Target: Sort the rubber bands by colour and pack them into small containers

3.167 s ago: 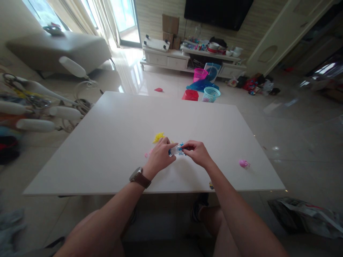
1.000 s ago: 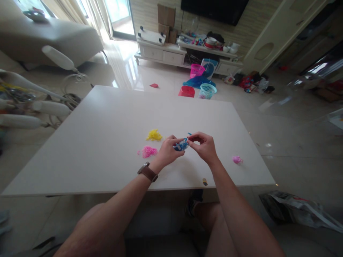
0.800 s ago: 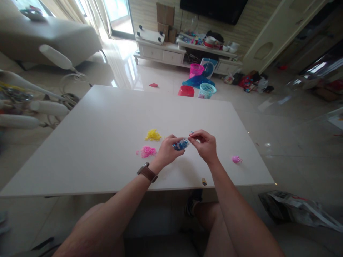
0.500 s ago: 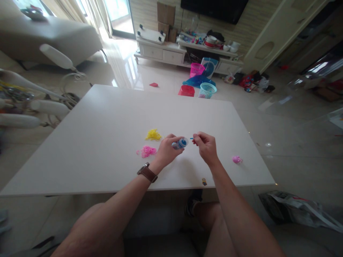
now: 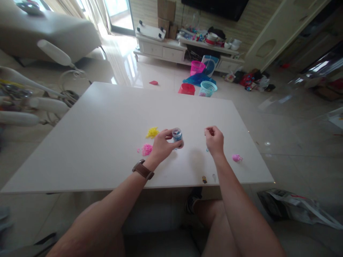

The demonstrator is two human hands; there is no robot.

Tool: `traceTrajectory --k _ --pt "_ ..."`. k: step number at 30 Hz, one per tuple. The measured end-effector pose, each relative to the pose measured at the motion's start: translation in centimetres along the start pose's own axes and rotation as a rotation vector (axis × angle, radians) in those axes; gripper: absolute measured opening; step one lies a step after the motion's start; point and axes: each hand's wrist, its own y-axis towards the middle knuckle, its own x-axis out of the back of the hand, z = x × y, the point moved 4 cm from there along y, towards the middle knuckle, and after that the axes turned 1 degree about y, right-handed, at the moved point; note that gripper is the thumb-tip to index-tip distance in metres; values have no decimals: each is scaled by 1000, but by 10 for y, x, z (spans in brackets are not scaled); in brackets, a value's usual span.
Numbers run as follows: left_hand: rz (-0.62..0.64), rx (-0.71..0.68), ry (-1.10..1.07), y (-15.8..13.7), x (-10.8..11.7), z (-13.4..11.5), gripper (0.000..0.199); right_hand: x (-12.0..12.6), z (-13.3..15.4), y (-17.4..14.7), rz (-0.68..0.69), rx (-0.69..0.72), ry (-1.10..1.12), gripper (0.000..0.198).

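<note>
My left hand (image 5: pixel 164 142), with a watch on its wrist, is closed around a small clear jar (image 5: pixel 177 137) holding blue pieces. The jar stands nearly upright above the white table (image 5: pixel 118 107), its open mouth towards me. To the right, my right hand (image 5: pixel 215 139) is raised with thumb and fingers pinched together; whatever they hold is hidden. A tiny blue piece (image 5: pixel 207 150) shows just below that hand. Left of the jar lie a pile of yellow pieces (image 5: pixel 152 132) and a pile of pink pieces (image 5: pixel 146 150), the pink one partly behind my left hand.
A pink toy (image 5: pixel 237 158) sits at the table's right. Near the front edge lie a small minion figure (image 5: pixel 204 179) and a small clear item (image 5: pixel 214 177). Beyond the table, a red bin (image 5: pixel 187 89) and a light blue basket (image 5: pixel 208 88) stand on the floor.
My right hand has moved right, away from the jar, and the blue stick-like piece in its fingers no longer shows. My left hand has shifted slightly left and tipped the jar more upright.
</note>
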Motion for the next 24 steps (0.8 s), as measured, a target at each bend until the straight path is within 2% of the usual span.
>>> traceTrajectory --k 2,5,7,9,11,13,19,24 --pt "-46 -44 18 1 11 -3 37 5 -38 10 69 -138 -276 10" --pt "-75 -70 41 0 25 -5 39 7 -88 11 225 -255 -603 17" --pt "-85 -62 27 -1 33 -4 37 5 -109 5 319 -279 -702 21" --pt "-94 -52 24 -1 40 -1 35 0 -118 -1 365 -275 -717 15" --pt "-116 -44 36 0 48 3 35 -8 -118 -4 391 -254 -694 8" --pt "-143 -43 63 0 56 6 37 -20 -110 -5 418 -223 -656 13" --pt "-179 -5 47 -3 75 14 37 -80 -64 -13 479 -70 -452 18" --pt "-195 10 37 -6 87 15 38 -112 -41 -17 430 -3 -269 8"
